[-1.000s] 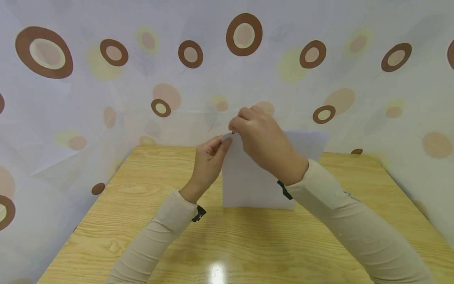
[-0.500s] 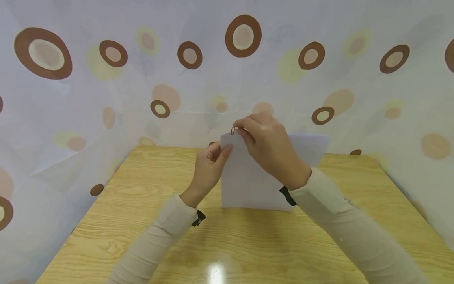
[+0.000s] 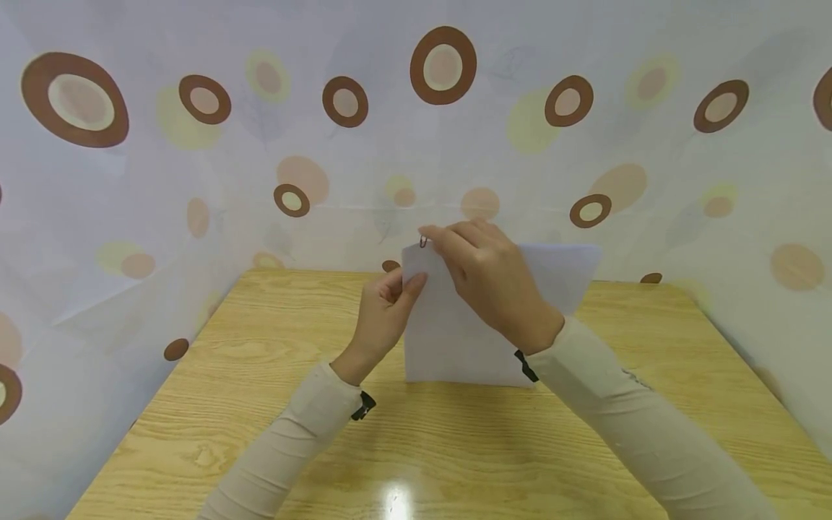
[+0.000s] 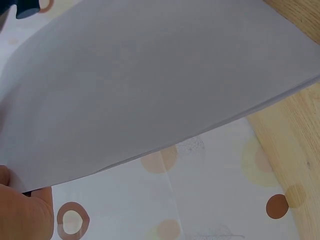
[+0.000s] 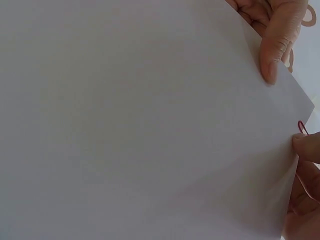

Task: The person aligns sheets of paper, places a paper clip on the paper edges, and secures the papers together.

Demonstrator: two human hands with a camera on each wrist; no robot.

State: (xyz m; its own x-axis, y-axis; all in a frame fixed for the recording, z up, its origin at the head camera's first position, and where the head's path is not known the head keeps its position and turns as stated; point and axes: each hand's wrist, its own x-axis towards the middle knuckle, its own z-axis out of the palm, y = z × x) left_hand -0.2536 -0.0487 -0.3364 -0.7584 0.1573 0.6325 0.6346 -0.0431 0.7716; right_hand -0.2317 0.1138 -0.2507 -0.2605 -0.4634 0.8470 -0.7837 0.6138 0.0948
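Note:
White paper sheets (image 3: 468,325) stand upright on the table, their layered edge showing in the left wrist view. My left hand (image 3: 383,310) grips their left edge near the top corner, thumb on the near face. A small red paper clip (image 3: 422,242) sits at the top edge by that corner. My right hand (image 3: 490,278) holds the clip from above, its index finger reaching over the clip's top. In the right wrist view, the right thumb (image 5: 307,146) lies against the sheets beside the clip (image 5: 301,127). The right hand's other fingers are partly behind the paper.
A light wooden table (image 3: 260,404) lies beneath the hands. Behind it and at both sides hangs a white cloth (image 3: 364,166) patterned with brown, pink and yellow circles. Dark bands (image 3: 364,406) circle both wrists.
The right hand first covered most of the clip, then drew back a little and showed it; now its index finger reaches over the clip's top. The left hand has slid slightly down the edge.

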